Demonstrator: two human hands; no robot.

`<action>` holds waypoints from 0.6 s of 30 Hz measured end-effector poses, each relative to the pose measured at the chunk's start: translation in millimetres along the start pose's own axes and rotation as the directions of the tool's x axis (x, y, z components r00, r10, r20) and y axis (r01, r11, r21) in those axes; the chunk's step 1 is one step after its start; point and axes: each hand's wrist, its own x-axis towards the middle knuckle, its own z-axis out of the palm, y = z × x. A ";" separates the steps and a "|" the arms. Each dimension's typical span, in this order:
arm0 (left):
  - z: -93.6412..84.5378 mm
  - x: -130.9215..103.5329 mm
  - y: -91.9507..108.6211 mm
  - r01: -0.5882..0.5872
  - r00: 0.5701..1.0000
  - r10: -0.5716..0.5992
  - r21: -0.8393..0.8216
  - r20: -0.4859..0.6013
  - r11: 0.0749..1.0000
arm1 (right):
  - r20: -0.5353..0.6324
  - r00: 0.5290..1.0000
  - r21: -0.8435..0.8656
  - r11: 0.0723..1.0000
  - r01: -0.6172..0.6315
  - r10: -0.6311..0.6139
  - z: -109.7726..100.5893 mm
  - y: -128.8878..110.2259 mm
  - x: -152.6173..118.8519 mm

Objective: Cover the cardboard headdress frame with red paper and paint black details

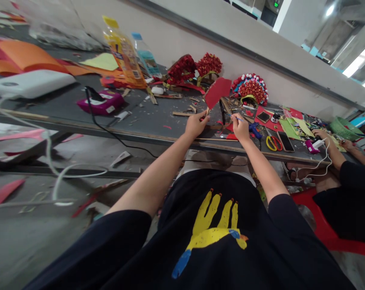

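Observation:
My left hand (196, 124) is closed on the lower end of a red fan-shaped paper piece (217, 92), which it keeps upright above the table. In my right hand (240, 127), the fingers pinch a thin blue stick-like tool (237, 118); whether it is a pen or a brush I cannot tell. The tool's tip points left, apart from the red piece. Close to the right hand lie a blue glue gun (254, 129) and scissors (273, 143) with yellow and red handles. Strips and scraps litter the tabletop between both hands.
Two bottles, a yellow-capped one (122, 52) and a blue-capped one (146, 56), stand at the left. A purple power strip (101, 102), a phone (285, 141) and a green basket (345, 128) sit along the table. Another person's hand (321, 135) rests at the right.

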 end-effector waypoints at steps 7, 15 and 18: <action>1.5 -0.5 -0.6 -0.005 0.999 0.005 0.000 -0.040 1.000 | 0.025 1.000 0.004 1.000 -0.016 0.016 -0.4 1.5 -8.2; 1.5 -1.1 -1.1 0.010 0.999 -0.010 0.018 -0.046 1.000 | 0.031 0.999 0.012 1.000 -0.017 0.017 -9.8 0.7 -16.5; 2.4 -0.3 -2.5 0.013 0.999 -0.013 0.003 -0.043 1.000 | -0.020 1.000 0.031 0.999 -0.019 0.019 -10.9 1.6 -11.1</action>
